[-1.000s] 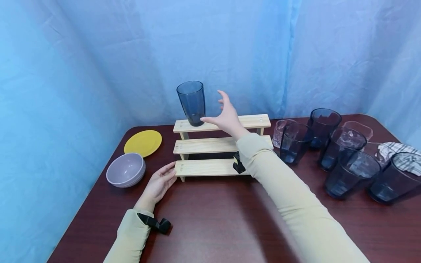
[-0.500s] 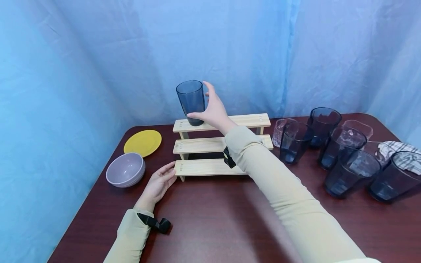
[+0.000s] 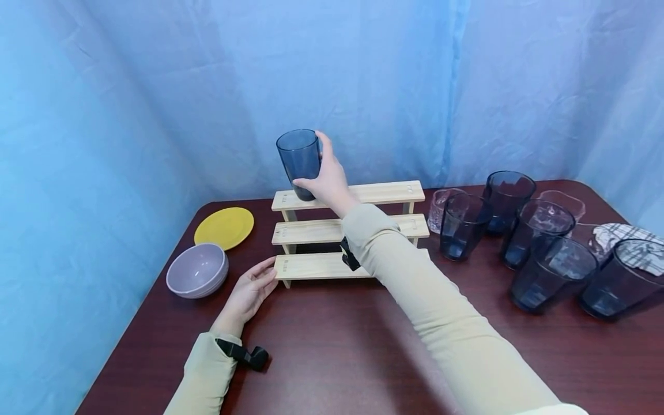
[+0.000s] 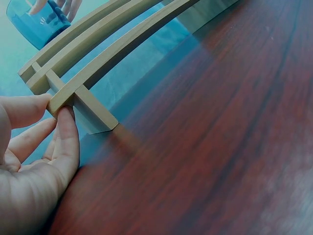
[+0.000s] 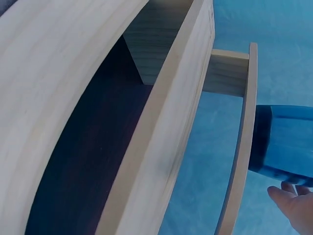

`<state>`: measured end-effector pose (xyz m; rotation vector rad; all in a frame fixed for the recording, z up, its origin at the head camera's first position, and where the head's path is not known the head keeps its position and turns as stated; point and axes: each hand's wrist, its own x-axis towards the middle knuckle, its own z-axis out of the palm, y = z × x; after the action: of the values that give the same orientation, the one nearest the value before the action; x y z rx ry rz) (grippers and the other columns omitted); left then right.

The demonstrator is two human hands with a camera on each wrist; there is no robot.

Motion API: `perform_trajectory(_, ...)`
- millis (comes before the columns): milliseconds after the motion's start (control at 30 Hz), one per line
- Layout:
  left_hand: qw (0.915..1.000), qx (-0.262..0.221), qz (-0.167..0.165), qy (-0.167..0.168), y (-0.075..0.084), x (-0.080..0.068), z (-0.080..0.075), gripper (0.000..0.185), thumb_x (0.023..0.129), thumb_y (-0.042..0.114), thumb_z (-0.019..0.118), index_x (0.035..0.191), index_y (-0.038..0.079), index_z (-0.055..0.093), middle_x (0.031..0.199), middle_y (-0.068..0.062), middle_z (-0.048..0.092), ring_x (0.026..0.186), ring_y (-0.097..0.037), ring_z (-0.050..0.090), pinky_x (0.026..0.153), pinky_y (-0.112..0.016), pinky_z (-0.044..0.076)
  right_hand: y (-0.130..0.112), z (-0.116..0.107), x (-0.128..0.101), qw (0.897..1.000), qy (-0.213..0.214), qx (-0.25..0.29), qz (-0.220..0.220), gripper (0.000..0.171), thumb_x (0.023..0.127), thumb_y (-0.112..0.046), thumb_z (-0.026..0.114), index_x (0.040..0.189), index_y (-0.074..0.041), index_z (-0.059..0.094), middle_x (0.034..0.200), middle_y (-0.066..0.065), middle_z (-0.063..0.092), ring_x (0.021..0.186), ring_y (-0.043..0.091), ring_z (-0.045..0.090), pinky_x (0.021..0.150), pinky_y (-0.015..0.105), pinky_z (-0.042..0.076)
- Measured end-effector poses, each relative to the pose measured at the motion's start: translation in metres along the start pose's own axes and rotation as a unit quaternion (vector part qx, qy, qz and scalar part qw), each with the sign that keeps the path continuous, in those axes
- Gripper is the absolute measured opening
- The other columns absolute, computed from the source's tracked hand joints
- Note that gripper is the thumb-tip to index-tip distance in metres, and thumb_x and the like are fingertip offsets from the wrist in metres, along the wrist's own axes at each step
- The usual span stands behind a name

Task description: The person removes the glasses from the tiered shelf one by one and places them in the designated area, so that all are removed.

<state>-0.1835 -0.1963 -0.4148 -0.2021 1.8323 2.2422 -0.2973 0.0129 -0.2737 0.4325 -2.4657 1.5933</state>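
A three-tier wooden display stand (image 3: 316,265) stands on the table. My left hand (image 3: 249,295) pinches the left end of its lowest shelf, thumb above and fingers below, as the left wrist view shows closely. On the left part of the top shelf, a tall blue drinking glass (image 3: 297,160) stands upright. My right hand (image 3: 329,181) is around its right side, with the thumb across the front and fingers at the far side, partly hidden. In the right wrist view, the glass (image 5: 288,144) has its base on the shelf, fingertips beside it.
Several blue glasses (image 3: 463,227) stand at the right, near clear glass pieces (image 3: 440,210) and a checked cloth (image 3: 630,245). A yellow plate (image 3: 224,227) and lilac bowls (image 3: 197,271) are at the left. A blue curtain (image 3: 363,86) hangs behind the table.
My right hand has moved left along the top shelf, from beside the glass to around it. The glass and stand look unmoved; my left hand keeps its pinch on the lowest shelf.
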Motion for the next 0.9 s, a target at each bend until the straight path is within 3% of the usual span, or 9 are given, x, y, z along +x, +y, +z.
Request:
perform_trajectory(467, 0.9999, -0.009, 0.006, 0.002, -0.002, 0.002, 0.002, 0.052, 0.097, -0.002, 0.043, 0.147, 0.000, 0.028, 0.101, 0.006, 0.058, 0.089, -0.001, 0.060, 0.082, -0.016, 0.048, 0.012, 0.001, -0.003, 0.999, 0.038, -0.008, -0.019, 0.099, 0.076, -0.024, 0.080, 0.149, -0.033, 0.014, 0.136, 0.012, 0.047, 0.121, 0.028, 0.050, 0.096, 0.050, 0.043)
perform_trajectory(900, 0.9999, -0.009, 0.008, 0.007, -0.002, 0.003, -0.001, 0.051, 0.098, -0.002, 0.043, 0.147, 0.000, 0.028, 0.101, 0.006, 0.057, 0.089, -0.001, 0.060, 0.081, -0.016, 0.048, 0.017, -0.007, -0.014, 0.999, 0.021, 0.009, -0.035, 0.099, 0.075, -0.025, 0.081, 0.148, -0.035, 0.016, 0.138, 0.014, 0.045, 0.121, 0.029, 0.051, 0.093, 0.047, 0.046)
